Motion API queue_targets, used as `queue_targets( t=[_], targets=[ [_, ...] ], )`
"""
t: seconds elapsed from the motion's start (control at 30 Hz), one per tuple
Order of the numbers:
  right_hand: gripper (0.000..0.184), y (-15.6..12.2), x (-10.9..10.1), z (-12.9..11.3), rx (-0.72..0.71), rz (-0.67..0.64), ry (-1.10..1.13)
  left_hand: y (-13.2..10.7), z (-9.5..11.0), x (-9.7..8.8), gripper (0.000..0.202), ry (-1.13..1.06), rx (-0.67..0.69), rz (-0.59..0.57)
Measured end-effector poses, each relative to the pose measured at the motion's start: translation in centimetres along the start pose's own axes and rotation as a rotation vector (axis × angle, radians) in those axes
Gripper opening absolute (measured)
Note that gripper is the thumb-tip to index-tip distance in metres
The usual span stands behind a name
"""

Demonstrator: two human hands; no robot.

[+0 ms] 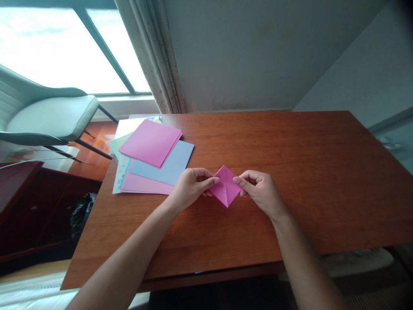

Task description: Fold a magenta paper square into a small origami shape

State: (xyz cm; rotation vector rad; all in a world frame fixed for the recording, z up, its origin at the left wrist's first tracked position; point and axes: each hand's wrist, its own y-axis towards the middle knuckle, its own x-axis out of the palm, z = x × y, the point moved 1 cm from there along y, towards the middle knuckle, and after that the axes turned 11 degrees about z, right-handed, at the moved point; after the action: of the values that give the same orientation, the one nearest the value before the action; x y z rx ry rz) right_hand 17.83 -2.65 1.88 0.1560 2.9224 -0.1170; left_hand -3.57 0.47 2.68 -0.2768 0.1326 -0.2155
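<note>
Both hands meet over the middle of the reddish-brown wooden table point(306, 172). The left hand point(190, 185) pinches the left corner of a small pink folded paper diamond point(226, 186) between thumb and forefinger, and the right hand point(260, 189) pinches the opposite corner in the same way. The other fingers of each hand are curled in loosely. The diamond sits between the two hands, at or just above the tabletop; whether its lower tip touches the wood cannot be told.

Judging from this grip, the fold in hand goes best with an even pinch on both sides. The layers should be squared edge to edge before any crease is pressed, and the paper laid flat on the wood so the line can be run firm with a fingertip.

One tip of the diamond points away toward the wall and the other back toward the person. Its long axis seems to run between these two tips, along a faint centre crease, with the pinched corners across it.

To the left, well apart, lies a loose stack of square paper sheets with a large pink sheet point(150, 142) on top of a pale blue sheet point(167, 165). A grey-white chair point(48, 116) stands beyond the table's corner, by the window point(48, 47).
</note>
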Motion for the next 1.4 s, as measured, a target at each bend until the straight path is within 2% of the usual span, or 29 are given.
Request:
queue_targets(
  t=[0.17,0.33,0.53,0.7,0.83,0.93,1.03,1.4],
  targets=[
    [0.04,0.0,0.1,-0.3,-0.062,-0.005,-0.068,-0.2,0.1,0.2,0.03,0.005,0.01,-0.027],
    [0.031,-0.1,0.6,-0.3,-0.073,-0.024,-0.032,-0.5,0.1,0.6,0.029,0.034,0.01,-0.091],
    [0.03,-0.1,0.9,0.0,-0.074,0.006,-0.032,-0.6,-0.1,0.9,0.03,0.067,0.0,-0.135],
    [0.033,-0.1,0.9,-0.2,-0.008,0.027,0.09,-0.4,-0.1,0.9,0.03,-0.071,-0.046,-0.054],
    [0.036,-0.2,1.0,-0.3,0.062,-0.052,0.259,-0.3,0.0,0.9,0.029,-0.296,-0.142,0.041],
    [0.033,-0.3,1.2,-0.4,0.089,-0.11,0.322,-0.3,-0.1,1.0,0.037,-0.404,-0.199,0.078],
    [0.036,-0.5,1.4,-0.4,0.088,-0.117,0.335,-0.4,-0.2,1.0,0.045,-0.43,-0.215,0.086],
    [0.036,-0.4,1.2,-0.7,0.055,-0.115,0.306,-0.3,-0.3,0.9,0.037,-0.397,-0.169,0.061]
  ],
)
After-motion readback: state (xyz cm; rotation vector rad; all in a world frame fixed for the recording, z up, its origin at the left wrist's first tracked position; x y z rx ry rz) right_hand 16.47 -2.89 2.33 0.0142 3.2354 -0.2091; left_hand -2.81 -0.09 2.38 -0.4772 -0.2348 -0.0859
